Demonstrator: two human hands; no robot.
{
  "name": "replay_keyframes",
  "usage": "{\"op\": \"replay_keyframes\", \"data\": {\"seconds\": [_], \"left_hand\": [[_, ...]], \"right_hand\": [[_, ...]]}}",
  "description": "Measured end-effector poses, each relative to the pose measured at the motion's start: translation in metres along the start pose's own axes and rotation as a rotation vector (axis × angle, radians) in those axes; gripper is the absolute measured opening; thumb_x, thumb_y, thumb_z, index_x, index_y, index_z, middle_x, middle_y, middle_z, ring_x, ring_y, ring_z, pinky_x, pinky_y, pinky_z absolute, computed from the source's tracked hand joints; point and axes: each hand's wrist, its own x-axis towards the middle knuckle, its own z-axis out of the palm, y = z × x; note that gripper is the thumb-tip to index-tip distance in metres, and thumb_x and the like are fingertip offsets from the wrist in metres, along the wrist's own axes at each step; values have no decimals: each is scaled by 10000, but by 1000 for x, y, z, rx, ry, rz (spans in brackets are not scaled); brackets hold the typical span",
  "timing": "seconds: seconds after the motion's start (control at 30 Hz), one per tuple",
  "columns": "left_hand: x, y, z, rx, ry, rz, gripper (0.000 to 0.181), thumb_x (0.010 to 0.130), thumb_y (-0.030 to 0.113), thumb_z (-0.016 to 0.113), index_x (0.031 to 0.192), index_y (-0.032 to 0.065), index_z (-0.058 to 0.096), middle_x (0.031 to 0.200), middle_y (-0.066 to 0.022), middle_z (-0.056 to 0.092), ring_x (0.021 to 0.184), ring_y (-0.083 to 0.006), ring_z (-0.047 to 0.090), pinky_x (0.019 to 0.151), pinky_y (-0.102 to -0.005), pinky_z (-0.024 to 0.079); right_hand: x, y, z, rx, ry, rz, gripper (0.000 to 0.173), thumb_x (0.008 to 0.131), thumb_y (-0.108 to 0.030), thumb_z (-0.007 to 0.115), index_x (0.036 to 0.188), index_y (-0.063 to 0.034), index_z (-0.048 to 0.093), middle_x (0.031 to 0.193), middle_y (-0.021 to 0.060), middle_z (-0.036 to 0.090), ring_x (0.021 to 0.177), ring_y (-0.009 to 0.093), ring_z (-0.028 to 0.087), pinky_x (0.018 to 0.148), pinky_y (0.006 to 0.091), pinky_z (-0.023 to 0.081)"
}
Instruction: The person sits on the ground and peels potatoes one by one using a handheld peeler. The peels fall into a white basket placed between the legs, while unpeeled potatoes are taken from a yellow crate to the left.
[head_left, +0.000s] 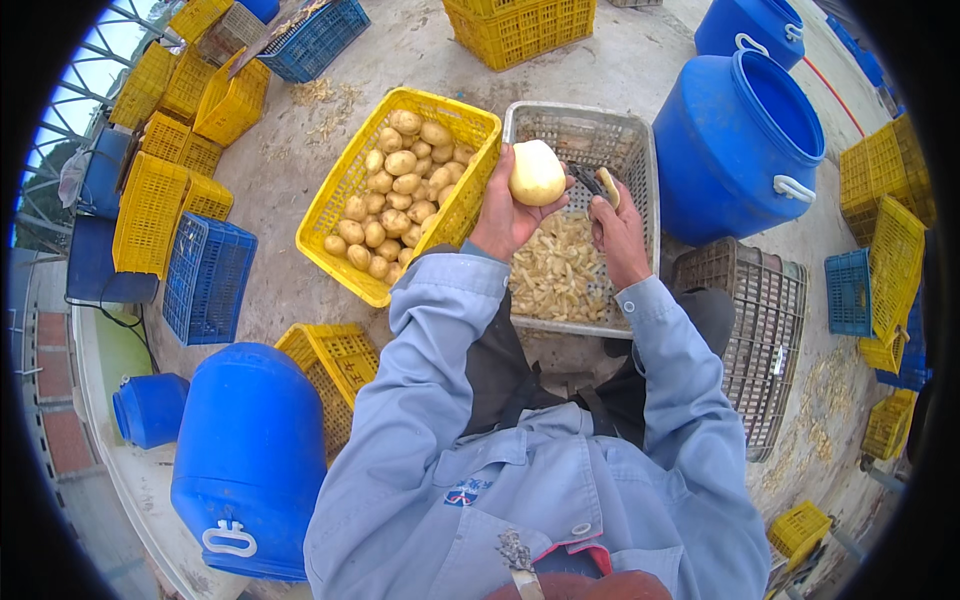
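Note:
My left hand (510, 214) holds a large, pale peeled potato (537, 173) over the near-left part of a grey plastic crate (647, 225). Just right of it, my right hand (619, 232) grips a dark-bladed peeler (587, 180); a curved piece of peel (608, 187) clings at its end. The blade is partly hidden by the fingers and peel. Many peelings (559, 274) lie in the bottom of the grey crate. To the left stands a tilted yellow plastic crate (341, 191) with many unpeeled, light brown potatoes (397, 184).
An open blue plastic barrel (720, 150) stands right of the grey crate, with a dark slatted crate (757, 337) nearer me. Another blue barrel (247, 457) is at the lower left. Yellow and blue crates (210, 277) line both sides. Peel scraps (322, 101) lie on the concrete floor.

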Motion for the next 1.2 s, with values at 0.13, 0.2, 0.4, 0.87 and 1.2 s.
{"op": "replay_keyframes", "data": {"seconds": [0.13, 0.2, 0.4, 0.87, 1.2], "left_hand": [[2, -1, -3, 36, 123, 116, 540, 922, 552, 467, 1194, 87, 501, 1052, -161, 621, 929, -323, 640, 806, -459, 540], [3, 0, -3, 28, 150, 166, 531, 920, 535, 485, 1182, 74, 503, 1024, -157, 626, 917, -318, 643, 809, -459, 539], [12, -2, -14, 53, 101, 280, 521, 924, 502, 500, 1167, 41, 503, 991, -156, 629, 901, -320, 646, 830, -426, 531], [13, -6, -19, -11, 161, 261, 397, 902, 403, 564, 1090, 55, 538, 923, -120, 636, 830, -243, 639, 750, -375, 543], [8, -14, -12, 0, 167, 199, 401, 877, 405, 578, 1065, 54, 529, 870, -119, 624, 755, -287, 654, 669, -406, 563]], "right_hand": [[-18, -3, 9, -357, 25, -292, 328, 911, -92, 526, 1236, -51, 541, 1043, 73, 634, 868, 159, 602, 770, 292, 475], [-28, -9, 19, -390, -1, -356, 289, 906, -59, 533, 1192, -33, 567, 1097, 117, 647, 948, 192, 631, 809, 310, 485], [-31, -10, 34, -471, -2, -547, 269, 877, -38, 584, 1146, -27, 590, 1077, 152, 658, 968, 257, 649, 804, 329, 498], [-28, -5, 43, -534, 11, -646, 274, 840, -10, 591, 1113, -27, 608, 1035, 155, 657, 906, 319, 645, 757, 366, 503], [-40, 15, 44, -527, 105, -617, 293, 847, -5, 586, 1138, -38, 591, 1067, 149, 650, 929, 322, 640, 775, 373, 502]]}}
